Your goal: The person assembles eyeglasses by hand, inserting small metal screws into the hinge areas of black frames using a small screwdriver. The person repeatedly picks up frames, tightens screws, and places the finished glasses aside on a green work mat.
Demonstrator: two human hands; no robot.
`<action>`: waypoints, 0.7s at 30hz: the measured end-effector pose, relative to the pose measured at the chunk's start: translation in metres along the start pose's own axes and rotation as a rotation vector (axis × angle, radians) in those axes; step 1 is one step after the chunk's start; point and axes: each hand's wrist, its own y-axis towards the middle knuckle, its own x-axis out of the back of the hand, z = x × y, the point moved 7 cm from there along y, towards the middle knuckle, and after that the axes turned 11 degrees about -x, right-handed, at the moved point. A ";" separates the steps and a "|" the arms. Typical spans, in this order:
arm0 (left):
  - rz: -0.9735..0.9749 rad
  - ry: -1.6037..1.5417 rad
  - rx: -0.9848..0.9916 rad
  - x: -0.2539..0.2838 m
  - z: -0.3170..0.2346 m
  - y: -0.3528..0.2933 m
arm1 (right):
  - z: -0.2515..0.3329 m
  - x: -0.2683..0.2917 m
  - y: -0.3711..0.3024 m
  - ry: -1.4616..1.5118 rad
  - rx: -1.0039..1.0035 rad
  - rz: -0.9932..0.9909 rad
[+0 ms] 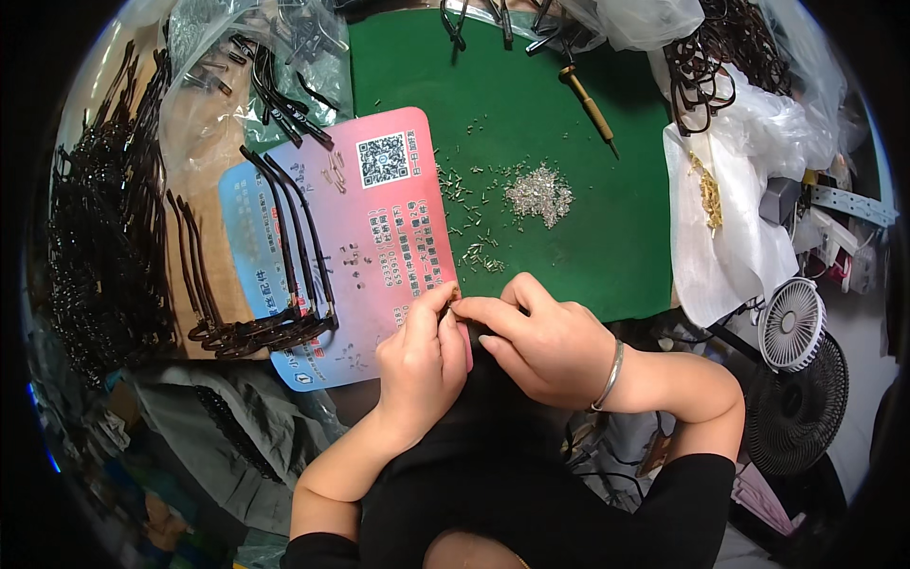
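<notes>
Both hands meet at the near edge of the pink and blue card (379, 228). We note the left hand (422, 356) and right hand (536, 337) pinched together on a tiny brass-coloured part (456, 295), too small to identify. Just left lie dark spectacle arms (284, 237) in a row across the card. Beyond, on the green mat (569, 114), sit a pile of small metal pins (538, 194) and a wooden-handled tool (588, 104).

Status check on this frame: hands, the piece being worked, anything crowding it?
Left hand and right hand pinched together on a tiny part, too small to identify. Working over pink card edge. Dark eyeglass temples left, screw pile ahead, both apart.
</notes>
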 end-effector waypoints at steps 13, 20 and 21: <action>-0.005 0.094 -0.066 -0.001 -0.004 0.002 | -0.004 -0.007 0.012 0.258 -0.108 0.271; 0.044 0.067 -0.044 0.000 -0.002 0.003 | -0.003 -0.010 0.013 0.167 -0.144 0.290; 0.051 0.061 -0.044 -0.001 -0.002 0.003 | -0.003 -0.010 0.013 0.154 -0.129 0.285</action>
